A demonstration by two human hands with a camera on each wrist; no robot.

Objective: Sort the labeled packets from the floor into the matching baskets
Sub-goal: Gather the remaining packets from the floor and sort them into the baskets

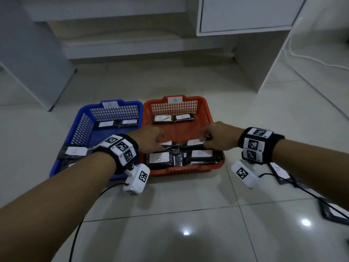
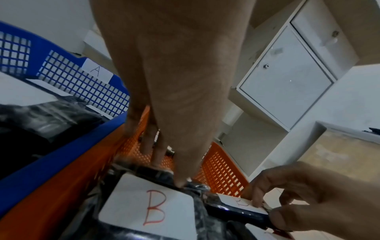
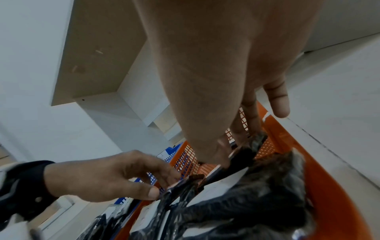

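Two baskets stand side by side on the floor: a blue basket (image 1: 81,125) tagged A and an orange basket (image 1: 188,168) tagged B. Both hands hover over the orange one. My left hand (image 1: 159,143) pinches the top edge of a dark packet (image 2: 148,206) with a white B label. My right hand (image 1: 204,138) pinches another B-labelled dark packet (image 1: 195,142) beside it. In the right wrist view the thumb and fingers (image 3: 222,155) clamp that packet's (image 3: 242,154) end. Both held packets sit low, over other B packets (image 1: 159,157) at the basket's near end.
Two more B packets (image 1: 184,117) lie at the orange basket's far end. The blue basket holds A packets at its far end (image 1: 105,124) and near end (image 1: 75,151). Dark packets (image 1: 279,171) (image 1: 334,212) lie on the tiled floor to the right. White cabinets stand behind.
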